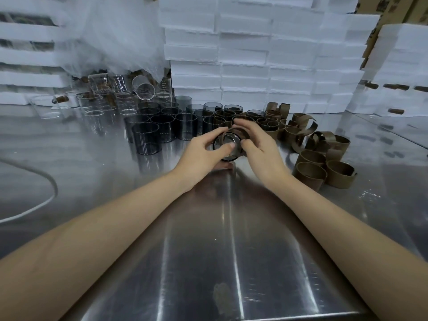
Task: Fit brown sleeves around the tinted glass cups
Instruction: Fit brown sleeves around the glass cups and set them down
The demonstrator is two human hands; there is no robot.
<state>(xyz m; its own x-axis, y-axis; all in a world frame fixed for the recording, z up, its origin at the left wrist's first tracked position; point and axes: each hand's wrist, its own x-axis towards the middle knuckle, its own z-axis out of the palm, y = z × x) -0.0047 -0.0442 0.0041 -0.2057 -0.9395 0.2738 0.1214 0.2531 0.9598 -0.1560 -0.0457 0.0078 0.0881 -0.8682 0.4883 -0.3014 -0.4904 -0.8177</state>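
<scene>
Steel table (115,158) bears everything. Behind the held tinted cup (223,140) rise white foam boxes (266,66); left of it stand bare tinted cups (162,128), right of it loose brown sleeves (324,163). The left hand (203,154) and right hand (261,149) clasp that cup, a sleeve (242,133) partly around it.

Light cool, even and diffuse, seemingly from above. Bright enough overall, no hard shadows.

Table (231,262): bare steel with strong glare. Pale streaks run near to far, with a hazy sheen at left. Forearms (104,228) are mirrored dimly in it. A soft dark patch lies under left hand (203,147) and right hand (259,147).

Foam boxes (254,54), far: near-white, seams faint.

Cup (225,144) and sleeve (242,133) in the grip: slightly soft.

Tinted cups (162,128): dark, with thin highlights on the rims.

Far left is badly smeared; plastic sheet (115,38) and clear cups (97,103) lose their edges. Far right edge also blurred. Cable (46,198), left, fuzzy.

Wide-angle stretch: forearms balloon at the near corners, and the foam stacks lean at the sides.
</scene>
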